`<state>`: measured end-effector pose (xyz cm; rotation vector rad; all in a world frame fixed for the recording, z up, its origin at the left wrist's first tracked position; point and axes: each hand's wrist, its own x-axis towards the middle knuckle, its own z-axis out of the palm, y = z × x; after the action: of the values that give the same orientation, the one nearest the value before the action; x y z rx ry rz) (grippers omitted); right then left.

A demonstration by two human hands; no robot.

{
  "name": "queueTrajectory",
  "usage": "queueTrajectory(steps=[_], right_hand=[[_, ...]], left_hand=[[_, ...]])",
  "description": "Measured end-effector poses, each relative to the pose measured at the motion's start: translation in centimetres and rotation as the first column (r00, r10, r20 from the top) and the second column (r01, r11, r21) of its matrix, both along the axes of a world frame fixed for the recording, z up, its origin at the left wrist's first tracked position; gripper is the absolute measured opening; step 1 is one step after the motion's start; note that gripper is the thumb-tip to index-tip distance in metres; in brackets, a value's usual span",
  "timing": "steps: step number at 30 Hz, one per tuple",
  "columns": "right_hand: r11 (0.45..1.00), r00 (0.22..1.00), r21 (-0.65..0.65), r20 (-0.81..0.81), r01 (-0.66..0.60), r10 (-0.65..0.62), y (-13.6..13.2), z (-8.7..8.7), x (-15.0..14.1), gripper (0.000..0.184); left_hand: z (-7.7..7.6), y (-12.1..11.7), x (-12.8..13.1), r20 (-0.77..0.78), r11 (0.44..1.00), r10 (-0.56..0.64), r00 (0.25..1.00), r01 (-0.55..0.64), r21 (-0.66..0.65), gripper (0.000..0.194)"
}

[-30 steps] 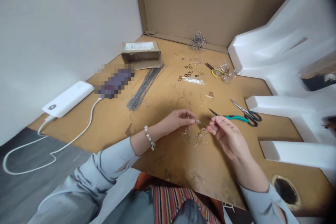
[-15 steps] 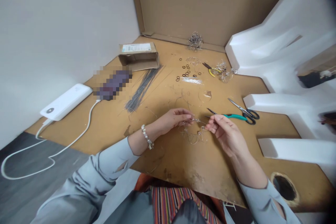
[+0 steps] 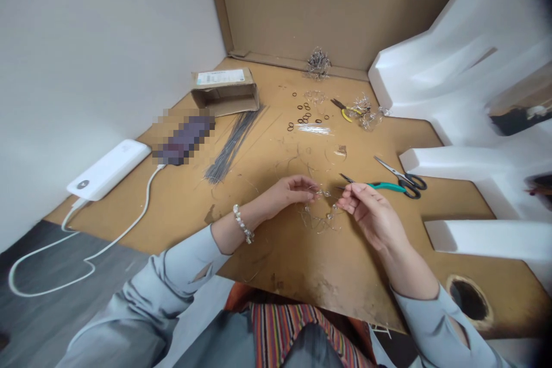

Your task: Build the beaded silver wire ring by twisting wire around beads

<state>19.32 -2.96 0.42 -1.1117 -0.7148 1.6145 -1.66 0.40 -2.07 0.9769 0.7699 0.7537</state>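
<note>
My left hand [image 3: 290,192] and my right hand [image 3: 366,213] meet over the brown board [image 3: 328,276], both with fingers pinched on a thin wire piece strung with clear beads [image 3: 322,211]. Loops of the wire hang down between the hands onto the board. A beaded bracelet [image 3: 242,224] sits on my left wrist. Just beyond my right fingers lie green-handled pliers [image 3: 371,185] and black-handled scissors [image 3: 403,177].
Farther back lie a bundle of straight wires [image 3: 235,141], small black rings [image 3: 307,117], yellow-handled pliers [image 3: 345,110] and clear bead clusters [image 3: 318,63]. A small cardboard box [image 3: 225,89] and a white power bank [image 3: 107,169] with cable are at left. White foam blocks [image 3: 470,126] crowd the right.
Both hands stay pinched on the beaded wire, shifting slightly up and left in the picture as the head camera moves.
</note>
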Motion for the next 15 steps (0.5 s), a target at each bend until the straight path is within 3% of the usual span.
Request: queueTrajectory(steps=[8, 15], right_hand=[[1.0, 1.0, 0.01, 0.016, 0.0, 0.0, 0.03, -0.03, -0.02, 0.021], [1.0, 1.0, -0.001, 0.005, 0.002, -0.002, 0.0, -0.1, -0.02, 0.021]], left_hand=[[0.21, -0.06, 0.13, -0.082, 0.995, -0.011, 0.997, 0.019, 0.1, 0.035], [0.39, -0.12, 0.18, -0.118, 0.996, -0.011, 0.993, 0.022, 0.09, 0.035]])
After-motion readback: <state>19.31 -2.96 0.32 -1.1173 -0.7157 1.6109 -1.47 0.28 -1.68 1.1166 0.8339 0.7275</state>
